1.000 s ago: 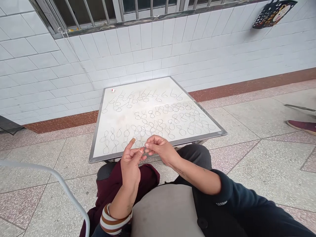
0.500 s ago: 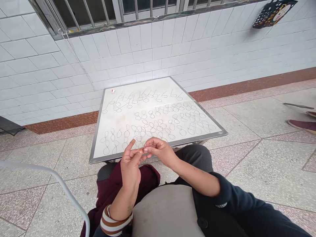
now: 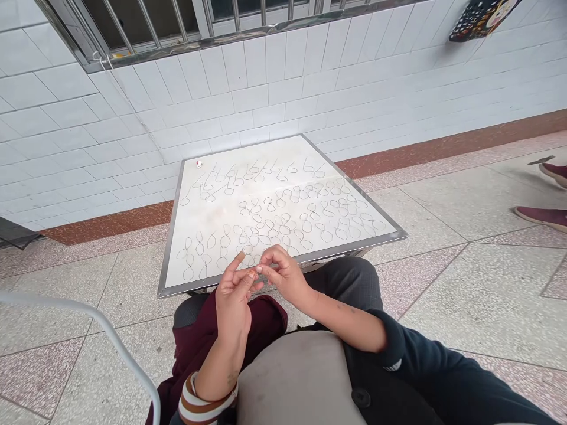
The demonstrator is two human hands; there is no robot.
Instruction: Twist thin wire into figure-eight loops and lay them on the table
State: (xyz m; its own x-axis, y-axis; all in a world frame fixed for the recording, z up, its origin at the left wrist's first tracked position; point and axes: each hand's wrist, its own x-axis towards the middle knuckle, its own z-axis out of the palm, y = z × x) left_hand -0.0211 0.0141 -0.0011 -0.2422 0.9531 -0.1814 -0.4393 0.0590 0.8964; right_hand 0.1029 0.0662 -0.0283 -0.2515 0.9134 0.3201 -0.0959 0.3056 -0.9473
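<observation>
My left hand [image 3: 234, 292] is pinched at thumb and forefinger, with another finger raised. Its tips meet those of my right hand [image 3: 283, 273], which is pinched too, just over the near edge of a white table [image 3: 212, 218] with a grey metal rim. Whatever sits between the fingertips is too small and thin to make out. Thin wire pieces bent into figure-eights [image 3: 305, 226] cover the middle and near part of the tabletop. Farther back lie wire pieces with a single loop and a straight tail [image 3: 292, 168].
A small red-and-white object [image 3: 199, 164] lies at the table's far left corner. Behind stands a white tiled wall [image 3: 248, 112] with a barred window. A curved grey tube [image 3: 110, 336] is at my left. Another person's shoes [image 3: 543, 215] show at the right.
My view has shifted slightly. Both hands stay pinched together, the right fingertips turned a little. At the right, the other person's feet have moved, and one shoe shows more.
</observation>
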